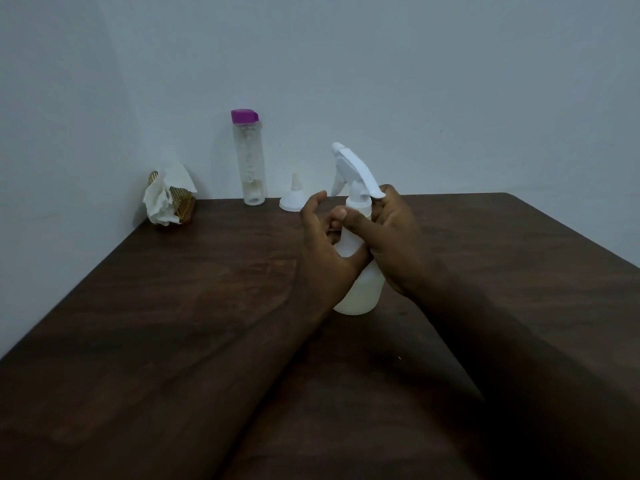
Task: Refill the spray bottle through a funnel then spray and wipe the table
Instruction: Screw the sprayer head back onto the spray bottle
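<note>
Both hands are on the white translucent plastic spray bottle (358, 282), upright mid-table on the dark brown wooden table (173, 323). The left hand (325, 247) wraps its body, thumb lifted; the right hand (388, 237) pinches the neck collar. At the wall: a white plastic funnel (292, 199), mouth down, and a clear purple-capped water bottle (248, 157).

Both forearms were bare to the frame's lower edge, with no sleeves visible, and the left hand (323, 251) and right hand (393, 237) carried nothing visible.
</note>
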Available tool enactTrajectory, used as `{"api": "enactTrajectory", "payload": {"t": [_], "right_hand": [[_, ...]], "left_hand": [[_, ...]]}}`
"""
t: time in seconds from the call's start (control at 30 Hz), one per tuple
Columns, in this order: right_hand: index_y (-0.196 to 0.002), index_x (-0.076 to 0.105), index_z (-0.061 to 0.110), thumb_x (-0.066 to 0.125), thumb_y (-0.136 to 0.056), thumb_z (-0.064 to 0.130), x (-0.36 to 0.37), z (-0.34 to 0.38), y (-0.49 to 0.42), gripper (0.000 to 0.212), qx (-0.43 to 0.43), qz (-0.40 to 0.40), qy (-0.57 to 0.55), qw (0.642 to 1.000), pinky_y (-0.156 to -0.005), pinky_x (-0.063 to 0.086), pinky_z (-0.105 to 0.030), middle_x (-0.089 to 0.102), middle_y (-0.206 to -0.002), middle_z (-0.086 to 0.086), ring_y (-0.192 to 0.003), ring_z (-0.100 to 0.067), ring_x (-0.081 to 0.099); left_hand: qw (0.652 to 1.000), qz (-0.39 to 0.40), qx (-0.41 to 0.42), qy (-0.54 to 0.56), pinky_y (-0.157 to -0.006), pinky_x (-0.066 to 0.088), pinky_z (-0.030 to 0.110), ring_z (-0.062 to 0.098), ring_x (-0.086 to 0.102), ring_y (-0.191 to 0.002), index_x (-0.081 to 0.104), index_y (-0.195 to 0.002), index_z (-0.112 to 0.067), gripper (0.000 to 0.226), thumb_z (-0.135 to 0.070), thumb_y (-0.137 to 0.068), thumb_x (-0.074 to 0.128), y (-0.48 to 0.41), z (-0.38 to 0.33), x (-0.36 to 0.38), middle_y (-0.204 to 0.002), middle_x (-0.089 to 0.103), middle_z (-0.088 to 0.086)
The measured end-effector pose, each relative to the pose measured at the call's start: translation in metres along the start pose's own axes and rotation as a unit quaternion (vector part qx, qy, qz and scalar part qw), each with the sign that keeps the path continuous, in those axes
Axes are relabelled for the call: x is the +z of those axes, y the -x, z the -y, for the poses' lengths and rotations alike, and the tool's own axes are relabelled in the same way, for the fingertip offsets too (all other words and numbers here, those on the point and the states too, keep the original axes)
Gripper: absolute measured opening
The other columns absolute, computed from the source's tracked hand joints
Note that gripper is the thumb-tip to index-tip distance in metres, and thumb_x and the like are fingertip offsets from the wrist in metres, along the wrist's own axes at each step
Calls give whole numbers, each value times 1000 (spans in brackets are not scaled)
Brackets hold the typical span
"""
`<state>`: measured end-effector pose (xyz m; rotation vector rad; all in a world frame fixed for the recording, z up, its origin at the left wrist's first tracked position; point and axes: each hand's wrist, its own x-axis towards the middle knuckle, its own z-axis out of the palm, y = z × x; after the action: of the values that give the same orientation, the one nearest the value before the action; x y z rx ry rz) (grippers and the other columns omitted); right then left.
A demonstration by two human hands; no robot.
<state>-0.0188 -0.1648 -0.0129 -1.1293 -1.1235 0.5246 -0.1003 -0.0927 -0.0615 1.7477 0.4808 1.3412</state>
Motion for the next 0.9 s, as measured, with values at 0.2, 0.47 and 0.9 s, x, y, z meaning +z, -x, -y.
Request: {"api": "enactTrajectory", "payload": {"t": [0.2,0.47,0.9], "right_hand": [[-117,57,1,61,-95,14,-7,3,-1,25,13,58,-60,996,-88,57,-47,71,-99,-22,-89,-32,70],[-112,57,6,65,-92,10,-6,3,-1,22,31,50,-91,994,-80,59,-37,73,-91,-12,-81,-26,71],[-109,56,9,59,-98,12,3,0,6,12,-11,-4,-38,999,-75,59,-34,73,-89,-8,-78,-19,71]], "left_hand": [[998,56,6,-25,-92,51,22,3,66,-103,-7,-156,-21,123,-22,-74,84,-13,3,-10,-113,68,-3],[999,32,-22,-16,-85,53,17,-1,66,-99,22,-148,-13,100,-15,-72,86,-12,2,-6,-105,65,-10],[1000,7,-16,13,-88,55,26,4,67,-103,26,-143,-10,102,-34,-63,83,-8,2,-2,-110,67,-1]]}}
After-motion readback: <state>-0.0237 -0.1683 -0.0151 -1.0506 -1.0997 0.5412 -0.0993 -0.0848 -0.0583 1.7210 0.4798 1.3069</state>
